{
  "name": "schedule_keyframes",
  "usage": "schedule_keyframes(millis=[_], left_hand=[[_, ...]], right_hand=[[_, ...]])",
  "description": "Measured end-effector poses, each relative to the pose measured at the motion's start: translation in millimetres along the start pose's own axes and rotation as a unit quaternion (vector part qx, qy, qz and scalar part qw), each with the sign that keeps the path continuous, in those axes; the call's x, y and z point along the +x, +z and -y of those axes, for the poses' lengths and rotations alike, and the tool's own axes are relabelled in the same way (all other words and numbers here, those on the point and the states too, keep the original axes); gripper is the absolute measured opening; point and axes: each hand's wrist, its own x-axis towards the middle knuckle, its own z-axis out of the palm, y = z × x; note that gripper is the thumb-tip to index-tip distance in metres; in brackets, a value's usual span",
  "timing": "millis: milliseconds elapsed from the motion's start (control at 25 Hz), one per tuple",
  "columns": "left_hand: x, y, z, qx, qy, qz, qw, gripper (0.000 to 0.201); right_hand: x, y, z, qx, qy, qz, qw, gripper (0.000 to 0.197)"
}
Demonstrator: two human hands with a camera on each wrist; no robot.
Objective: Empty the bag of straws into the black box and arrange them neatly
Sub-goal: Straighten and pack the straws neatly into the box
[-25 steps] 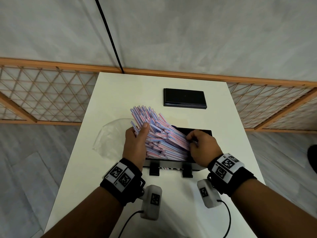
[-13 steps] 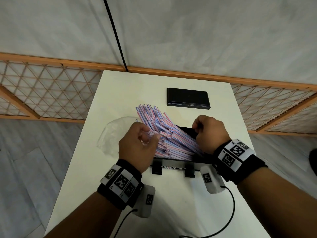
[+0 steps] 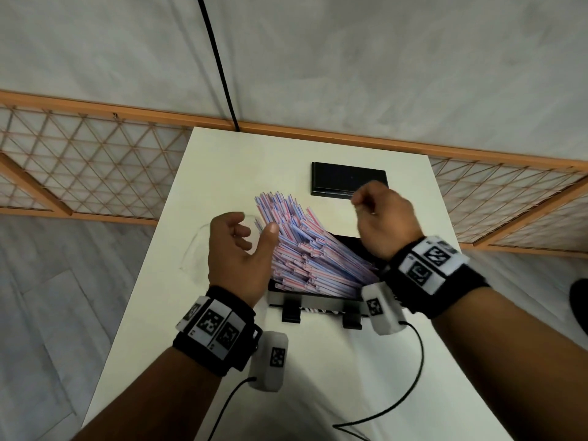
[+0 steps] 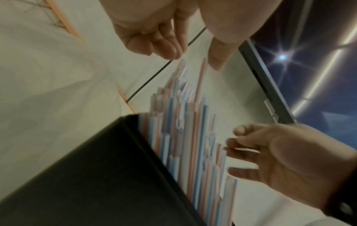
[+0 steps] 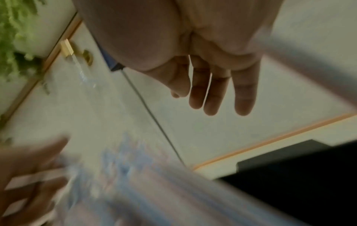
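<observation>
A thick bundle of pink-and-blue striped straws (image 3: 302,249) leans out of the black box (image 3: 318,299) toward the far left, its ends uneven. My left hand (image 3: 256,237) hovers at the bundle's left side with relaxed fingers, and its thumb (image 3: 271,232) touches the straws. In the left wrist view, that hand (image 4: 237,149) is spread beside the straws (image 4: 189,145) above the box wall (image 4: 96,175). My right hand (image 3: 362,205) is raised above the box's far right corner, loosely curled and holding nothing. The right wrist view is blurred and shows its fingers (image 5: 212,99) hanging free.
The empty clear bag (image 3: 197,249) lies flat on the white table (image 3: 318,393), left of the box. The black lid (image 3: 337,179) lies flat at the far side. Two clips stick out of the box's near wall. A wooden lattice fence runs behind the table.
Both hands let go of the straws. The right hand lifted up and away from the box toward the lid. The left hand opened and stays beside the bundle.
</observation>
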Motion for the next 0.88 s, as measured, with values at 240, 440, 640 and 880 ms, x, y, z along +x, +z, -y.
schedule_keyframes(millis=[240,440,640,880], left_hand=[[-4.5,8.5,15.5,-0.062,-0.084,0.03,0.994,0.07],[-0.8,19.3,16.6,-0.012,-0.079,0.038,0.996,0.058],[4.6,15.3,20.1,0.026,-0.015,0.021,0.999,0.041],[10.7,13.3,11.0,0.042,0.002,0.013,0.999,0.05]], right_hand=[[-22.8,-59.2,-35.9,-0.163,0.062,0.103,0.979,0.033],[-41.4,-45.0,-78.2,-0.271,0.104,0.199,0.936,0.047],[-40.6,-42.8,-79.6,-0.217,0.008,0.077,0.973,0.003],[-31.9,-55.0,-16.4,-0.08,-0.141,-0.041,0.986,0.009]])
